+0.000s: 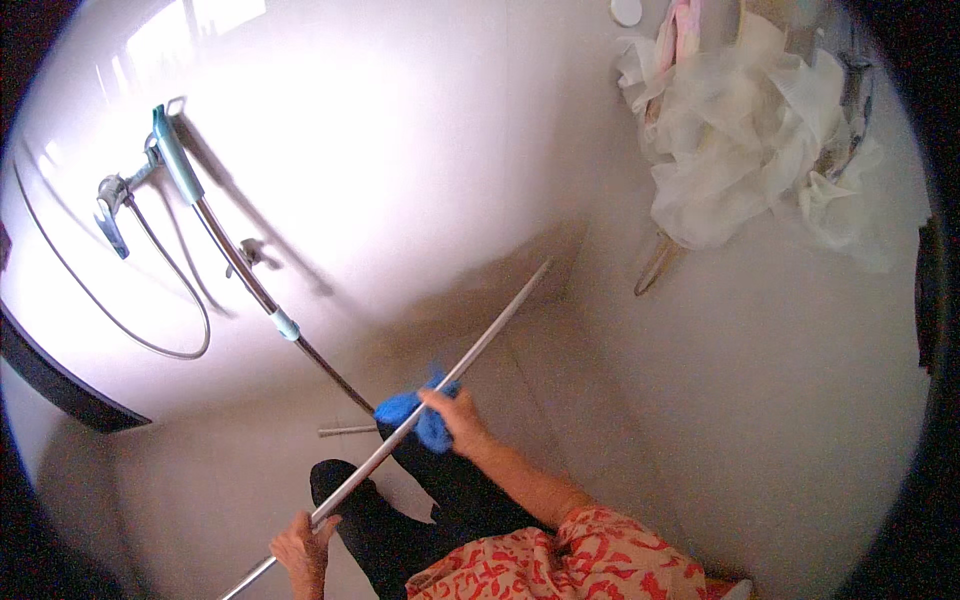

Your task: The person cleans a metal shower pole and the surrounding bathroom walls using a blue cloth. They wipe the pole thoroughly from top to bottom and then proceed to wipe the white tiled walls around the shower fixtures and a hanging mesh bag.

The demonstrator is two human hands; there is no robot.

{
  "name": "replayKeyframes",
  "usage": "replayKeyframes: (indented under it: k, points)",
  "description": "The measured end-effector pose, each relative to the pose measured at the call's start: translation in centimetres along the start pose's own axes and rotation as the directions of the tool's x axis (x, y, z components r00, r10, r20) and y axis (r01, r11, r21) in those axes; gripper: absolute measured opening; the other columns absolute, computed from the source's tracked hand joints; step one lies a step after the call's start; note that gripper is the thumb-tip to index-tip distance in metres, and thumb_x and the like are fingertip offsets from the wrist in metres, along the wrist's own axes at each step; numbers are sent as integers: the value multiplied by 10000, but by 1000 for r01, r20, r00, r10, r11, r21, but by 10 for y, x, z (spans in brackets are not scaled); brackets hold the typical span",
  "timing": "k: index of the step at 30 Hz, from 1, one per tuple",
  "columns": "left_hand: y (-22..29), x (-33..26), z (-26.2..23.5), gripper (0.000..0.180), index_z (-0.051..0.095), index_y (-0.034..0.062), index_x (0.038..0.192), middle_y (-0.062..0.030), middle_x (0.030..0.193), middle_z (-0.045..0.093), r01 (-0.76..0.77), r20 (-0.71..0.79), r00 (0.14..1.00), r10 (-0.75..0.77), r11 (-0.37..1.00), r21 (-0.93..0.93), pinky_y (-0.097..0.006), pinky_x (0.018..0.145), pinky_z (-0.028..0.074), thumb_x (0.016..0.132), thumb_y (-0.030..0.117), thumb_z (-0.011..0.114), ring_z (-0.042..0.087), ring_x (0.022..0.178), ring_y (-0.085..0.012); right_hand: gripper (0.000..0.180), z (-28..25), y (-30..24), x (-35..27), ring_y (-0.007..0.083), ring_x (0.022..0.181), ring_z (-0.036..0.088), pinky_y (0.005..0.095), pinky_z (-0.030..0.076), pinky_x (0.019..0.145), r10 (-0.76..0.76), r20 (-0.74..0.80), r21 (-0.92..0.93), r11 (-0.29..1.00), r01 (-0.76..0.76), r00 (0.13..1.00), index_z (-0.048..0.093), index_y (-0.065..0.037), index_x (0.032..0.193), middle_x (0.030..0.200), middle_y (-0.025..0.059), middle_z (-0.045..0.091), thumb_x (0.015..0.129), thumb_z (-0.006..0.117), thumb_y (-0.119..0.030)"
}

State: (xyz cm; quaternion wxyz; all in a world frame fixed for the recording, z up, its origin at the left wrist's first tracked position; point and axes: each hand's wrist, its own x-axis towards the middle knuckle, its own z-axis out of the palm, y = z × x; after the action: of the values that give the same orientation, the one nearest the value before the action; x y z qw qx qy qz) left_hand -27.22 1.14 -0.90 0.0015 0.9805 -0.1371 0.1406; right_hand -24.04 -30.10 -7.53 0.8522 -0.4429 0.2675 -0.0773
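A long, thin metal pole (372, 464) slants across my lap, from low on the left up toward the wall corner at the right. Near its lower end my left hand (300, 548) is closed round it. Farther up, my right hand (458, 418) grips a bunched blue cloth (434, 430) against the pole. The cloth pokes out on both sides of the shaft, and part of it is hidden behind the hand. Both hands lie over my dark-trousered legs (400, 530).
On the left wall hangs a shower mixer (115, 190) with a hand shower (176, 155) and a looping metal hose (190, 352). A dark tube (335, 370) slants down behind the cloth. At upper right hang pale, sheer bags or fabric (735, 140). A short light bar (345, 431) lies low.
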Motion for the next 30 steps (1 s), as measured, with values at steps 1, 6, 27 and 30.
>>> replayKeyframes:
  k: [1,6,27,30]
  points:
    - [7,7,-4,420,536,85,626,-84,529,504,-37,-69,997,35,999,-26,-387,492,331,619,448,748,481,479,-280,286,12,6,-3,135,625,520,317,432,561,5,-37,-130,992,-10,999,624,-59,801,706,11,577,741,709,-325]
    - [24,45,-51,300,553,94,704,-49,612,515,-176,-319,933,168,984,3,-364,548,323,621,296,758,506,551,-243,341,29,-21,-28,277,657,580,379,460,613,-117,379,-753,538,379,918,600,-44,904,786,94,601,747,684,-335]
    - [141,152,-91,248,645,118,895,-114,1084,533,-688,-682,576,450,718,-107,-438,827,375,660,107,722,473,1026,-305,312,-26,-157,35,359,721,605,468,473,629,-806,157,-967,-8,255,571,488,-5,1041,855,198,604,837,557,-231]
    - [149,158,-37,187,626,94,831,-113,1026,543,-705,-534,672,514,665,-247,-432,763,390,663,76,707,486,968,-301,362,-75,-186,66,407,788,602,508,468,695,-821,10,-953,166,254,571,479,3,1106,915,226,613,852,531,-249]
